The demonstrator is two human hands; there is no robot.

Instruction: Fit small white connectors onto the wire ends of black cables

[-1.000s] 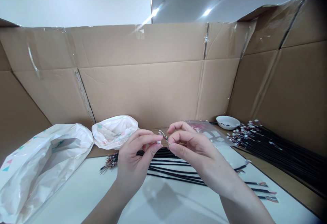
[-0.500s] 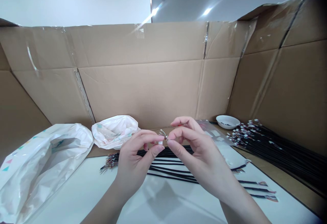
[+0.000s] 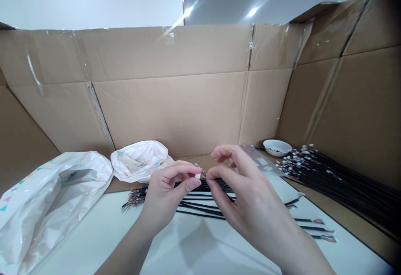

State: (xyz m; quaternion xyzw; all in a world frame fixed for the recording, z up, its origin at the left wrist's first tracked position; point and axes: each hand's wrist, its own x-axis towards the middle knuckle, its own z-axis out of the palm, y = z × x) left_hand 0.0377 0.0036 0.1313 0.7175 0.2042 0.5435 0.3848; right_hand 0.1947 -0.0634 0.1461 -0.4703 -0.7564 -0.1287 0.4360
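Note:
Between the thumb and forefinger of my left hand (image 3: 167, 191) is a small white plug connector (image 3: 198, 175). My right hand (image 3: 244, 191) pinches thin wires (image 3: 203, 174) right beside the connector, its other fingers raised and curled. Whether a wire tip sits inside the connector is too small to tell. Beneath both hands, black cables (image 3: 200, 213) lie across the white tabletop, partly hidden by my hands. Their frayed wire ends (image 3: 136, 197) show to the left of my left hand, and stripped cable ends (image 3: 324, 238) lie at the right.
Two white plastic bags, a large one (image 3: 78, 208) and a smaller one (image 3: 140, 160), sit at the left. A white bowl (image 3: 277, 147) holds small dark pieces. Black cables with white connectors (image 3: 351, 183) are piled at the right. Cardboard walls (image 3: 172, 108) enclose the table.
My right hand has rolled over so more of its back shows, and its pinch sits slightly lower by the connector. My left hand keeps its hold. The view has shifted slightly.

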